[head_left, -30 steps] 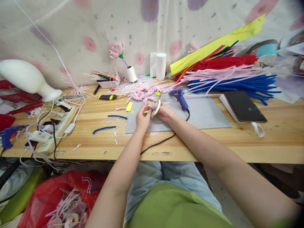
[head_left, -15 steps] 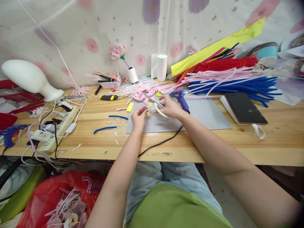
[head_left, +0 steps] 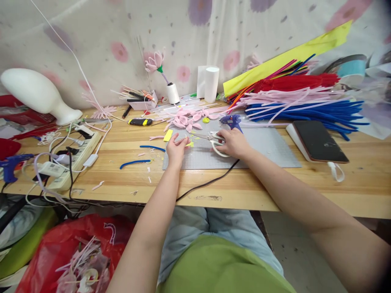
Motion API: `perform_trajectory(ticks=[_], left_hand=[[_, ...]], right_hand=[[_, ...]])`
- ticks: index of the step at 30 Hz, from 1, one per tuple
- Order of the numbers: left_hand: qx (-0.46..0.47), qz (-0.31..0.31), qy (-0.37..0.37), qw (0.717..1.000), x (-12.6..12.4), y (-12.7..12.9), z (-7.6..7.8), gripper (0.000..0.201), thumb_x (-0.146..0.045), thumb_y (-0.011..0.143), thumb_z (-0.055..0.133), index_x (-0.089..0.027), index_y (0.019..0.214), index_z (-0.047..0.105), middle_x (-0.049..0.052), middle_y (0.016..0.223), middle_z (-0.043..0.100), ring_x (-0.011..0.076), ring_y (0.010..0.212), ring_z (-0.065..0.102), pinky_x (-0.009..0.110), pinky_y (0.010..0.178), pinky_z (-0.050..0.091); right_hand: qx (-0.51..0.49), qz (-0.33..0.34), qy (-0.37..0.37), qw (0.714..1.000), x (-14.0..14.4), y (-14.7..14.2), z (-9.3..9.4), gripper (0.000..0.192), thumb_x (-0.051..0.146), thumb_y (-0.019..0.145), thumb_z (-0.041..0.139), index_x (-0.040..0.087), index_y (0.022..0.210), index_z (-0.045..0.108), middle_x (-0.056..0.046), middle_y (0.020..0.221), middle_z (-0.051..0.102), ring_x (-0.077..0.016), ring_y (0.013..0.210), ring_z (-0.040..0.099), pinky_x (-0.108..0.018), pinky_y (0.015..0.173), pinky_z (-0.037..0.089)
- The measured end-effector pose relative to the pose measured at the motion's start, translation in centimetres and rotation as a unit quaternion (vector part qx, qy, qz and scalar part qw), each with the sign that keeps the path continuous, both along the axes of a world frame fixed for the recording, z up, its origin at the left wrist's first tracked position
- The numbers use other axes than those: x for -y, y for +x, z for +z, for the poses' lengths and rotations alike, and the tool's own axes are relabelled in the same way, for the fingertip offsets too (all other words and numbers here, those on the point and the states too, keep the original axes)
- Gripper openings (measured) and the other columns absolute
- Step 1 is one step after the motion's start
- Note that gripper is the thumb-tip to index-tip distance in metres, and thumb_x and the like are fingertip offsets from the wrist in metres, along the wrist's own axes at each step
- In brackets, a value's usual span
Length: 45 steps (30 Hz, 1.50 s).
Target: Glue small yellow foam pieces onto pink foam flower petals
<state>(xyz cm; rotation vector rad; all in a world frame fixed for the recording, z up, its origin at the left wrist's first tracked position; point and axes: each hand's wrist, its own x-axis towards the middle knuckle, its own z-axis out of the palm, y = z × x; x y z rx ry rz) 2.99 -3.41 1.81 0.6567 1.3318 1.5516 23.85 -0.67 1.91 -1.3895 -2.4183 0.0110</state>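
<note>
My right hand (head_left: 234,144) grips scissors (head_left: 217,151) by their white handles, low over the grey cutting mat (head_left: 259,150). The blades point left, toward my left hand (head_left: 176,148). Thumb and fingers of the left hand are pinched together at the mat's left part; what sits between them is too small to make out. Several yellow scraps (head_left: 195,137) lie near the fingertips, and a yellow paper piece (head_left: 168,135) is just behind that hand. Pink fuzzy petals (head_left: 184,119) are heaped at the mat's back edge. A blue glue gun (head_left: 231,121) lies behind my right hand.
Blue pipe cleaners (head_left: 308,114) and pink ones are piled at the back right, behind a dark phone (head_left: 319,140). At left are a power strip (head_left: 84,152) with cables and a white foam head (head_left: 36,95). A black cord (head_left: 210,183) crosses the table's front edge.
My right hand has drawn back to the right with the scissors, whose blades now lie flatter and point left. The left hand stays near the same spot, its fingers still pinched.
</note>
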Motion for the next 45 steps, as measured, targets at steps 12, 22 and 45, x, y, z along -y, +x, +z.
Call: perform_trajectory(ticks=[12, 22, 45], left_hand=[[0.000, -0.037, -0.004, 0.999, 0.1, 0.0, -0.5, 0.082, -0.011, 0.071, 0.069, -0.017, 0.142, 0.029, 0.009, 0.089, 0.071, 0.0193, 0.079, 0.068, 0.031, 0.073, 0.056], [-0.046, -0.045, -0.004, 0.998, 0.1, 0.0, -0.7, 0.081, -0.010, 0.072, 0.066, -0.016, 0.143, 0.027, 0.008, 0.090, 0.070, 0.0163, 0.077, 0.068, 0.027, 0.071, 0.056], [-0.133, -0.042, 0.013, 0.990, -0.4, -0.3, -1.5, 0.080, -0.012, 0.074, 0.064, -0.018, 0.144, 0.025, 0.008, 0.091, 0.071, 0.0161, 0.078, 0.068, 0.025, 0.067, 0.055]], right_hand=[[0.102, -0.004, 0.028, 0.994, 0.0, 0.0, 0.7, 0.030, 0.040, 0.077, 0.053, 0.016, 0.093, 0.059, -0.009, 0.080, 0.068, -0.0236, 0.076, 0.059, -0.033, 0.070, 0.028], [0.103, 0.015, 0.034, 0.994, -0.2, 0.0, 0.2, 0.030, 0.040, 0.077, 0.052, 0.016, 0.093, 0.059, -0.009, 0.077, 0.067, -0.0234, 0.074, 0.057, -0.033, 0.068, 0.026], [0.092, 0.015, 0.037, 0.995, 0.0, 0.0, 0.1, 0.032, 0.043, 0.078, 0.051, 0.015, 0.091, 0.060, -0.009, 0.074, 0.066, -0.0235, 0.071, 0.055, -0.033, 0.068, 0.025]])
